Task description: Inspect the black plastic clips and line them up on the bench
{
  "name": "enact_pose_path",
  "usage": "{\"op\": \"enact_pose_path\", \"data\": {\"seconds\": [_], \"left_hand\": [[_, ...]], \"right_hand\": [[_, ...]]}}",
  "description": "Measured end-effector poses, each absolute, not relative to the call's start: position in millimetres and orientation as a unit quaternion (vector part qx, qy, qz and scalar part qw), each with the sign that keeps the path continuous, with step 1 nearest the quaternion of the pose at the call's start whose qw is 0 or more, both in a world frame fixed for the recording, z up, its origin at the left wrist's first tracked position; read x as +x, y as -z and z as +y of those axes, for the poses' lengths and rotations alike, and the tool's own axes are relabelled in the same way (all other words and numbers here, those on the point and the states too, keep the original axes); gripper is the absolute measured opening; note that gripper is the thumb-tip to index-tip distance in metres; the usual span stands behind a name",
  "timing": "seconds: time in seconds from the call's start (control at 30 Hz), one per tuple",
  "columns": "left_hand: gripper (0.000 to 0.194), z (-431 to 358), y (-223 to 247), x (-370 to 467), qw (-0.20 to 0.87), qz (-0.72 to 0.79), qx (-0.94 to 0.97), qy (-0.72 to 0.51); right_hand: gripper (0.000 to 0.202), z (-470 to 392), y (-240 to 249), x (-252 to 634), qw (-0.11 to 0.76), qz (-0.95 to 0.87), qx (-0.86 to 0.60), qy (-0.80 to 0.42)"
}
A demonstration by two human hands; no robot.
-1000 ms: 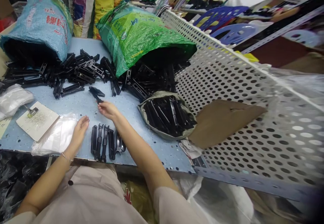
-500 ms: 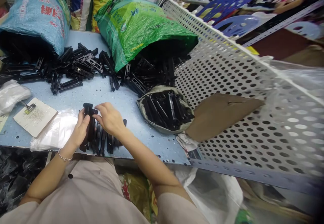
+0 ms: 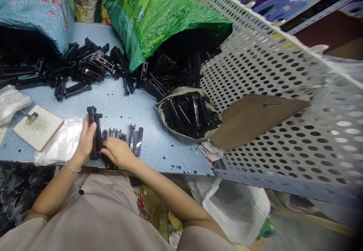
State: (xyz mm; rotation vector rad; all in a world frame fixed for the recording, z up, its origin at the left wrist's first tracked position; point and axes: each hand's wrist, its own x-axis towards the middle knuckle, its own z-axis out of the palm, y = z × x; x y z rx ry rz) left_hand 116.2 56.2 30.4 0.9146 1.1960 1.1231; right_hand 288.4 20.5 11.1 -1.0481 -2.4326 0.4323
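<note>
My left hand (image 3: 85, 139) is wrapped around a long black plastic part (image 3: 95, 133), held nearly upright above the table's front edge. Its upper end has small side knobs. My right hand (image 3: 117, 152) is closed at the lower end of the same part, thumb and fingertips pressed together there; what lies inside the pinch is hidden. Under and behind the right hand stands a row of similar black parts (image 3: 120, 134), partly covered by it. Two separate slim pieces, one a smooth black strip (image 3: 138, 142), lie just right of the row.
A cloth-rimmed container (image 3: 159, 115) of black parts sits right of my hands. Behind, a green sack (image 3: 170, 12) and a blue sack (image 3: 36, 8) spill more parts. Clear plastic bags (image 3: 61, 143) and a white board (image 3: 39, 131) lie left. A perforated panel (image 3: 255, 77) borders the right.
My right hand has moved down from the upper end of the held part to its lower end. The left hand keeps its hold. The camera view has shifted slightly.
</note>
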Motion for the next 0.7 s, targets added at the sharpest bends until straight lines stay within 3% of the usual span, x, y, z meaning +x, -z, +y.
{"op": "enact_pose_path", "data": {"seconds": [0.1,0.2,0.37,0.47,0.6,0.7], "left_hand": [[0.06,52,-31,119,0.561,0.513,0.445,-0.474],[0.057,45,-42,120,0.597,0.492,0.453,-0.443],[0.057,35,-57,117,0.653,0.477,0.429,-0.403],[0.06,35,-51,113,0.595,0.487,0.49,-0.411],[0.06,40,-23,100,0.504,0.547,0.537,-0.399],[0.055,36,8,98,0.465,0.608,0.538,-0.355]], "right_hand": [[0.04,32,-16,295,0.236,-0.856,-0.425,-0.177],[0.035,61,-31,306,0.248,-0.838,-0.473,-0.109],[0.037,94,-51,314,0.169,-0.91,-0.375,-0.053],[0.04,95,-46,313,0.158,-0.919,-0.357,-0.045],[0.038,121,-24,315,0.153,-0.914,-0.354,-0.128],[0.033,174,-5,327,0.18,-0.822,-0.523,-0.14]]}}
